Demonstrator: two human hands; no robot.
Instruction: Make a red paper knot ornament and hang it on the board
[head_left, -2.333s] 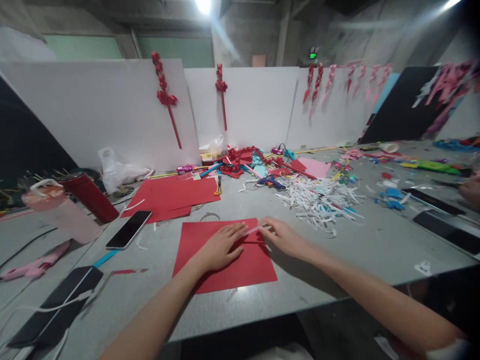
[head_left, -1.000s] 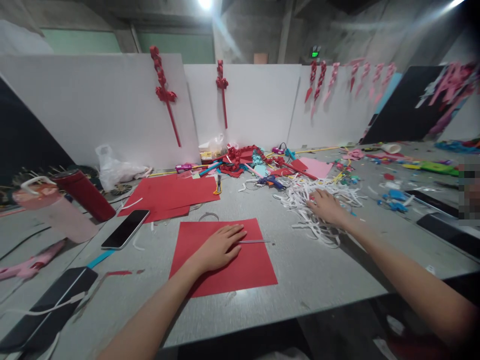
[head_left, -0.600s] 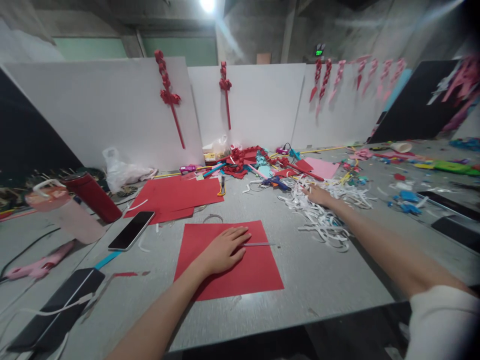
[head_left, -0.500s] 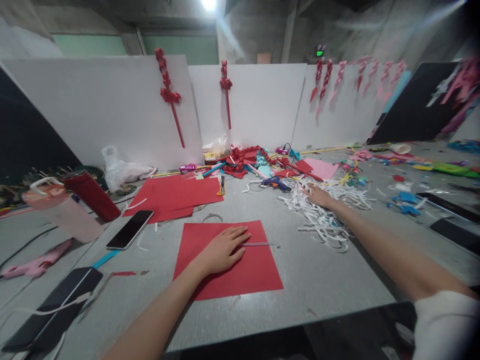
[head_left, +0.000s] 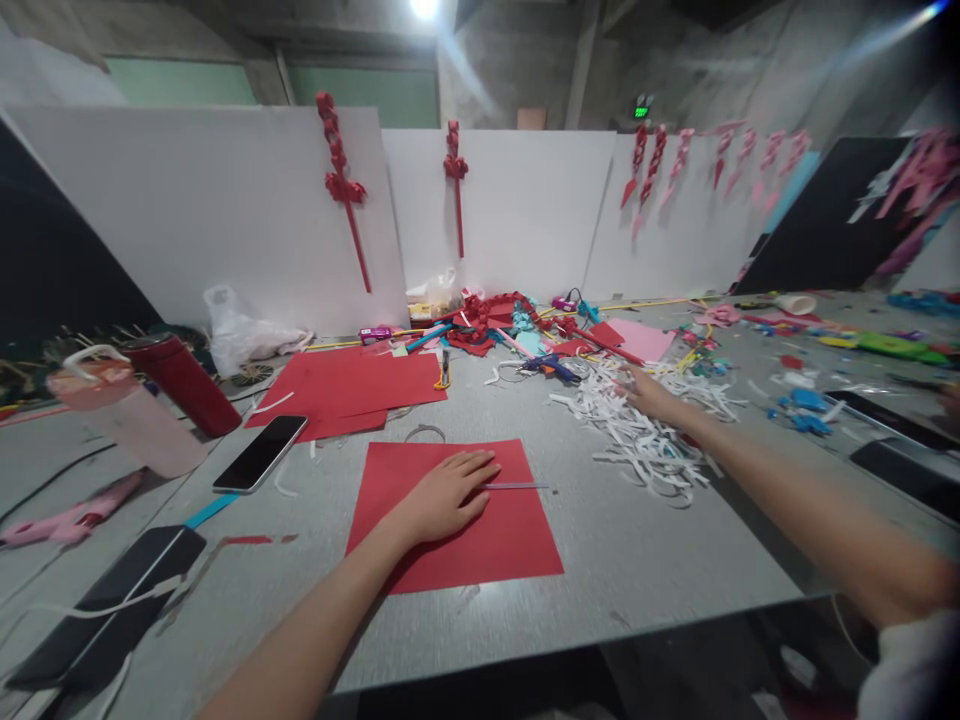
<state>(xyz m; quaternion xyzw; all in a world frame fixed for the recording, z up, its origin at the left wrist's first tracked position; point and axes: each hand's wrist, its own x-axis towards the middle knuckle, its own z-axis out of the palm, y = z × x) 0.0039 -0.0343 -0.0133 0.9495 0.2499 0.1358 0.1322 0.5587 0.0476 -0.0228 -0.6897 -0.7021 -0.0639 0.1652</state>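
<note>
A sheet of red paper [head_left: 450,560] lies on the table in front of me. My left hand [head_left: 450,497] rests flat on it, fingers stretched out and slightly spread. From under those fingers a thin pale strip [head_left: 521,486] runs to the right, past the sheet's edge. Further right, a tangled heap of white paper strips [head_left: 637,455] is spread over the table. My right hand [head_left: 651,393] reaches over the heap's upper part, its fingers pointing left and apart; some fingertips are hard to make out among the strips. I see nothing clearly held in it.
More red sheets [head_left: 337,385] and a yellow cutter knife [head_left: 445,370] lie beyond my left hand. A phone [head_left: 262,455], a red flask [head_left: 184,385], a pale bottle [head_left: 135,415] and a pink glue gun [head_left: 75,515] stand or lie left. A blue tool [head_left: 555,366] touches the strips.
My right hand has shifted slightly right and down over the white strips, and its forearm has moved. My left hand stays flat on the red sheet.
</note>
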